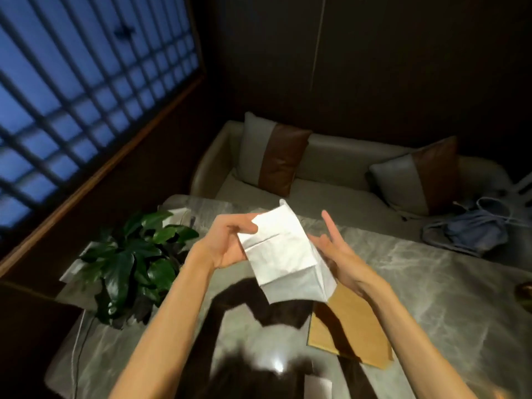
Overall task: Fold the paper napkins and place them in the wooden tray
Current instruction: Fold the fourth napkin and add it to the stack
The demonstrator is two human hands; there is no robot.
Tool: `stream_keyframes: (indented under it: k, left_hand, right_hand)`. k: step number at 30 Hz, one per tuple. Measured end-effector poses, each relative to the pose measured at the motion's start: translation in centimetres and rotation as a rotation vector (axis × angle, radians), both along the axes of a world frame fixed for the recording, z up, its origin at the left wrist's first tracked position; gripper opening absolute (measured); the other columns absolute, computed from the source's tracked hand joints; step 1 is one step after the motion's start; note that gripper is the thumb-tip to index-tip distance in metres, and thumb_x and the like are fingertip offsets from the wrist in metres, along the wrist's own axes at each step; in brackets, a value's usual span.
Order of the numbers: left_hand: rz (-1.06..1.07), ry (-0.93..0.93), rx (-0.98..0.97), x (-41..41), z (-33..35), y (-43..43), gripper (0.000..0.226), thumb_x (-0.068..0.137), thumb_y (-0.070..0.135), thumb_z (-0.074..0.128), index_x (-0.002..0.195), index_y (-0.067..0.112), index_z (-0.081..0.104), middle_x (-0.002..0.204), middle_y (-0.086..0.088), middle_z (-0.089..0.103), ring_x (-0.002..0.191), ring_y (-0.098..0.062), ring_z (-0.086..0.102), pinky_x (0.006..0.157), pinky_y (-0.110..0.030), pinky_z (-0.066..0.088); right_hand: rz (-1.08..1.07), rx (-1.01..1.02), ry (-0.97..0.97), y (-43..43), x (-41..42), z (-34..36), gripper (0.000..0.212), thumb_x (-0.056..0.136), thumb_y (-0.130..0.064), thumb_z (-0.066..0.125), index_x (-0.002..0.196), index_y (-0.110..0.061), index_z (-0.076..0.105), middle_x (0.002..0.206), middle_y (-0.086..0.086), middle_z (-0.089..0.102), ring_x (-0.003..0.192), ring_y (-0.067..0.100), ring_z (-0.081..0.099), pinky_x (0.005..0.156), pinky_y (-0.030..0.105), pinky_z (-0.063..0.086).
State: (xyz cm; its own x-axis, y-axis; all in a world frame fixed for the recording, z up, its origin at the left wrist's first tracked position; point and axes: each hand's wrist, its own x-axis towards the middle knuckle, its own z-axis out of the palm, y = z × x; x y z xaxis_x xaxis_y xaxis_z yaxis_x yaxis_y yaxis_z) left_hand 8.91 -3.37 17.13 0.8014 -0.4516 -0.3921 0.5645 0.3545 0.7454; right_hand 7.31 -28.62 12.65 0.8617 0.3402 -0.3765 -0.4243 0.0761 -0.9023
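- A person holds a white napkin (280,249) in the air above a grey marble table (431,283), both bare forearms reaching in from the bottom of the frame.
- The left hand (227,243) pinches the napkin's upper left edge, thumb on the near face and fingers curled behind the paper.
- The right hand (339,249) supports the napkin's right edge from the side and behind; its index finger points upward, free of the paper, while the other fingers are half hidden, so how firmly it holds cannot be told.
- The napkin is partly folded, with a crease across its upper part and a doubled lower flap hanging down toward the table.
- The wooden tray (348,329) lies flat on the table just below the right wrist, its tan surface crossed by the arms' shadows; the napkin hangs above the tray's far left corner, not touching it.
- A leafy green plant (135,254) stands at the table's left edge.
- Beyond the table, a pale sofa (331,180) carries two grey-and-brown cushions (276,156), and a blue-grey bag (466,228) rests on the seat at right.
- A gridded window (86,82) glows blue at upper left.
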Motion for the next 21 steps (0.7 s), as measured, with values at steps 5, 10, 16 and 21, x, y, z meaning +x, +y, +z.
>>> stream_keyframes:
  k: [5,10,16,21]
  left_hand:
    - [-0.154,-0.083,0.001,-1.5,5.2,-1.7,0.054,0.064,0.010,0.060,0.116,0.007,0.075,0.117,-0.015,0.073,0.103,-0.033,0.069,0.087,-0.040,0.051]
    - [-0.026,-0.108,-0.351,-3.3,5.8,-4.7,0.056,0.074,0.033,0.077,0.118,-0.002,0.072,0.118,-0.021,0.072,0.108,-0.039,0.069,0.091,-0.046,0.056]
    - [-0.015,0.037,-0.722,-7.7,1.3,-11.7,0.112,0.068,0.074,0.072,0.152,0.012,0.031,0.154,-0.026,0.040,0.141,-0.047,0.040,0.108,-0.064,0.037]
    - [0.109,-0.134,-0.127,-9.4,1.7,-16.6,0.066,0.090,0.035,0.074,0.146,0.013,0.047,0.134,-0.014,0.065,0.122,-0.029,0.064,0.090,-0.039,0.058]
  right_hand:
    - [0.036,0.138,0.020,-1.7,-2.5,4.7,0.071,0.089,-0.026,0.073,0.146,-0.049,0.037,0.137,0.004,0.055,0.118,0.026,0.066,0.090,0.042,0.056]
    - [-0.225,0.224,-0.151,-3.2,-5.6,8.3,0.051,0.089,-0.014,0.072,0.134,-0.034,0.059,0.117,0.019,0.070,0.105,0.035,0.069,0.090,0.049,0.058]
    - [-1.029,-0.029,-0.268,-3.0,-9.5,7.9,0.031,0.099,-0.010,0.050,0.112,-0.037,0.060,0.118,-0.004,0.061,0.106,0.015,0.060,0.083,0.032,0.054]
    - [-0.895,-0.326,-0.387,-3.6,-12.9,5.0,0.030,0.102,-0.018,0.047,0.129,-0.029,0.056,0.108,-0.003,0.062,0.084,0.005,0.057,0.075,0.020,0.049]
